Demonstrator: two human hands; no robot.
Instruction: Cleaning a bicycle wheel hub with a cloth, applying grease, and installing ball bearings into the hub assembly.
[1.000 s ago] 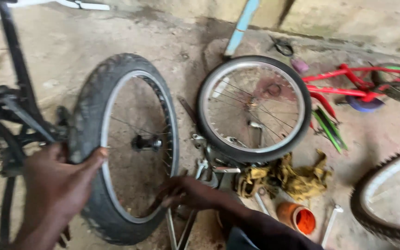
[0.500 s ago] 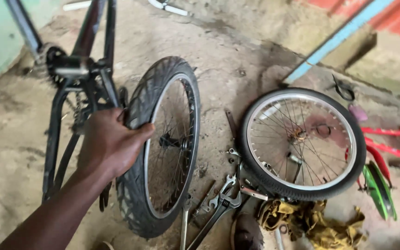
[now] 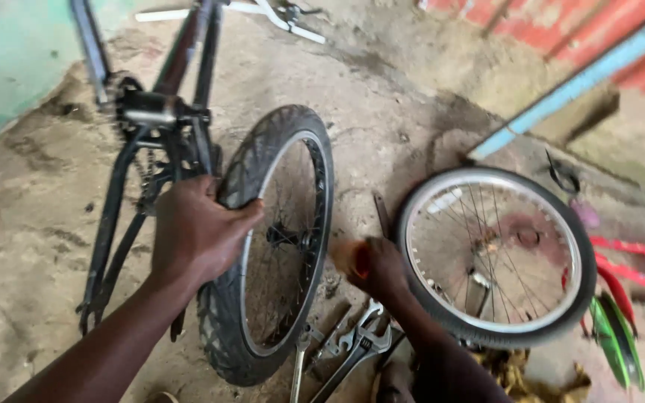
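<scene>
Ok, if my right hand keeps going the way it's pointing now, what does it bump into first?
Your right hand, blurred and holding something orange, points up and left toward the upright knobby-tyred wheel. It would most likely meet the spokes or hub first, though depth is hard to judge from the head view.

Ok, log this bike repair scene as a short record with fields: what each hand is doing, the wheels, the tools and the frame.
left hand: left hand grips the knobby tyre of the upright wheel
right hand: right hand, blurred, holds a small orange thing; what it is cannot be told
second wheel: spoked wheel lies flat on the dirt floor, right of the upright one
tools: wrenches on the floor between the wheels
frame: black bike frame upside down at left, chainring visible
</scene>
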